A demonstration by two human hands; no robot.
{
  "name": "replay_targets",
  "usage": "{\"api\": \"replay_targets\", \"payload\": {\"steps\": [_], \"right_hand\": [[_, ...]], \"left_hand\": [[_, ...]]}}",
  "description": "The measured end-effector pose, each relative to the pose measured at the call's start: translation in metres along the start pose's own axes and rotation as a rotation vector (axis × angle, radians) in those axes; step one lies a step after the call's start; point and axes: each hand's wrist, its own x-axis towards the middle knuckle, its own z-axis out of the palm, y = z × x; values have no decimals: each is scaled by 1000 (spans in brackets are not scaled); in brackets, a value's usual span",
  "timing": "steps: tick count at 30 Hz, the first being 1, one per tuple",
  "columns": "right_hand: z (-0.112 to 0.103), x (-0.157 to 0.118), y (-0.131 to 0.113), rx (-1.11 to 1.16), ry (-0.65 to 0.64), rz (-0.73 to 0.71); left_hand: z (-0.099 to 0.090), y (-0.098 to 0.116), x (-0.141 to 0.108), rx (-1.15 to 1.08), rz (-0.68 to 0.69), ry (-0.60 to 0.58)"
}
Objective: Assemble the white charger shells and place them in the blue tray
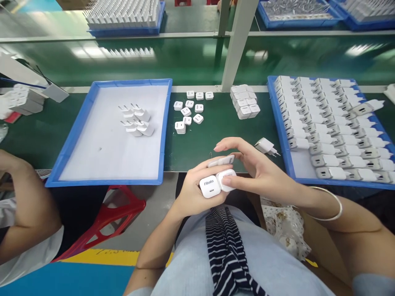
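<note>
Two Fibaks-printed USB-C heads gripped in left hand; right hand spread, thumb laid on one. Filled blue tray at 2 o'clock from hands judged mostly done, packed with rows of plug chargers; single charger left on surface beside it. Only four chargers stood prongs-up in sparser blue tray, 10 o'clock. Loose heads scattered at 11 o'clock, stacked heads at 1 o'clock, seemingly not yet handled.

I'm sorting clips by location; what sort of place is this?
Probably a factory assembly line: the left hand holds white blocks, rows of plug chargers line a blue tray, and another person's arm shows nearby.
</note>
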Motion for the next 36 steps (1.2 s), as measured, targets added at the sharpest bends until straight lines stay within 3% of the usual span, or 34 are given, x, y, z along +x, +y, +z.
{"api": "replay_targets", "payload": {"steps": [6, 13, 17, 23, 25, 28, 30, 33, 36], "right_hand": [[19, -10, 18, 358, 176, 75], [45, -8, 33, 738, 106, 350], [53, -6, 36, 808, 178, 367], [57, -9, 45, 1057, 134, 321], [60, -8, 51, 1171, 54, 403], [70, -3, 59, 1255, -226, 583], [79, 3, 61, 1270, -346, 627], [92, 17, 57, 1285, -379, 641], [105, 40, 48, 1233, -373, 605]], "left_hand": [[-5, -3, -6, 90, 36, 95], [-8, -1, -11, 121, 13, 55], [-7, -5, -15, 137, 17, 69], [-13, -7, -23, 125, 145, 183], [-16, -7, -25, 109, 198, 216], [-19, -5, -28, 119, 274, 199], [-22, -4, -32, 162, 308, 186], [-34, -3, -41, 275, 333, 223], [-59, -8, -56, 425, 301, 311]]}}
